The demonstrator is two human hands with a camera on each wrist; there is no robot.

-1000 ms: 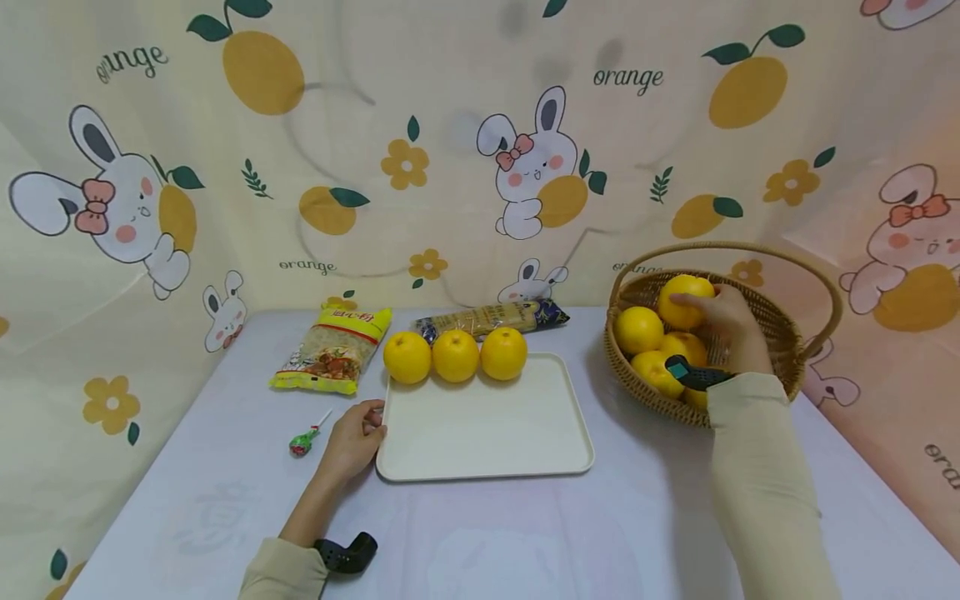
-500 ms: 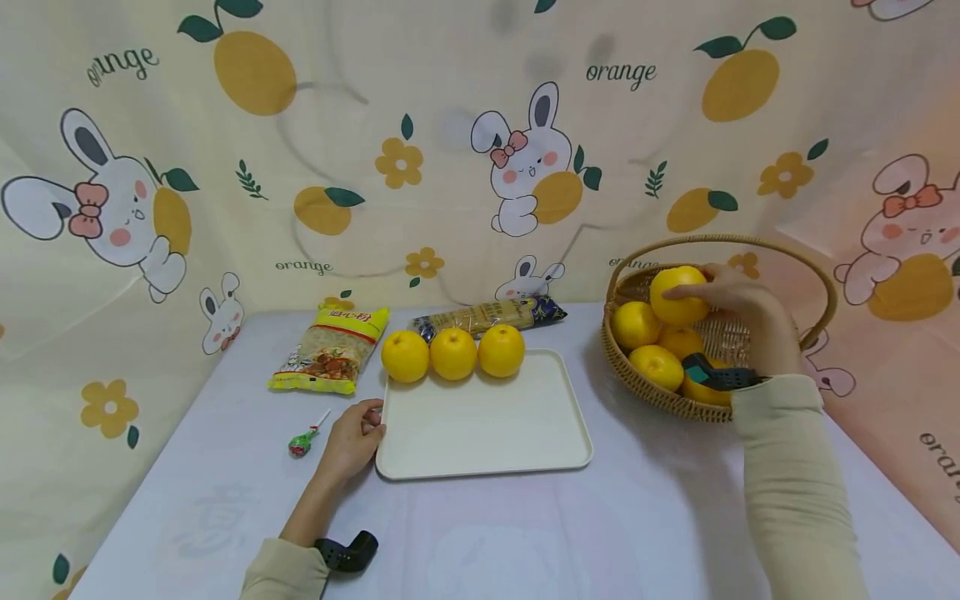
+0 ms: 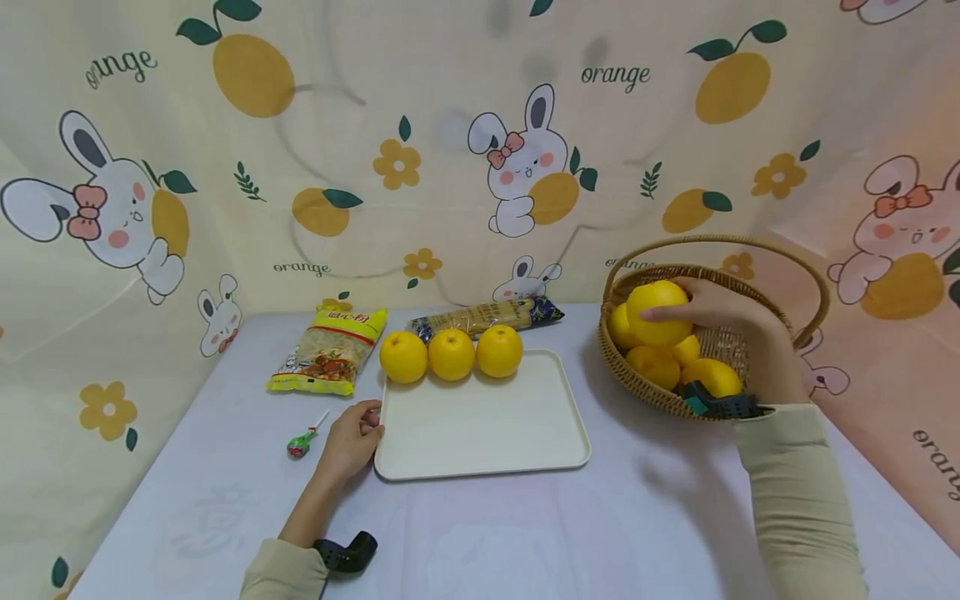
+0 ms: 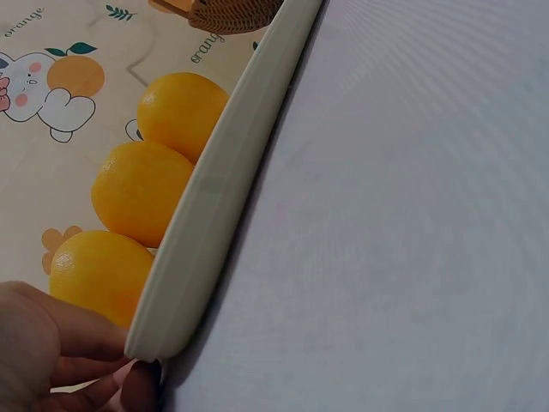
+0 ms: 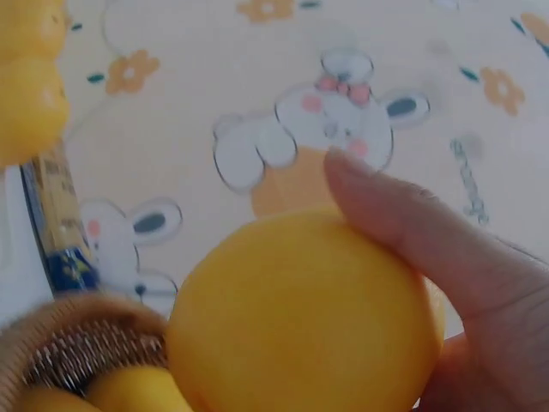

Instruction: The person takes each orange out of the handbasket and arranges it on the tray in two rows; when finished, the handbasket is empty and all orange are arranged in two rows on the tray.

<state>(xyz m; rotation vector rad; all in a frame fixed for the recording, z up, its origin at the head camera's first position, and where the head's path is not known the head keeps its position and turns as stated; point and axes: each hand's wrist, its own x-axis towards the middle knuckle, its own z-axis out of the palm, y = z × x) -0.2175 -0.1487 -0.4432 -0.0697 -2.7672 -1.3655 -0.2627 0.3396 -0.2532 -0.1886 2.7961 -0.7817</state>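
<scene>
My right hand (image 3: 716, 307) grips an orange (image 3: 660, 313) above the left part of a wicker basket (image 3: 652, 400), its thumb along the fruit's side in the right wrist view. Several more oranges lie below in that basket. At the tray's left edge, my left hand (image 3: 352, 442) holds the white rectangular tray (image 3: 483, 433). Its thumb and fingers (image 4: 81, 330) meet the tray's rim in the left wrist view. Three oranges stand in a row along the tray's far side, the middle orange (image 3: 452, 355) touching or nearly touching both neighbours.
Behind the tray lies a long packet (image 3: 487, 317) with a dark blue end. A yellow bag of dry food (image 3: 330, 350) and a green-wrapped lollipop (image 3: 302, 442) lie to the left. The basket's handle (image 3: 720, 240) arches over its opening. A printed cloth hangs behind.
My right hand has lifted the orange off the others in the basket and moved it a little left, toward the basket's left rim. The left hand keeps its place on the tray.
</scene>
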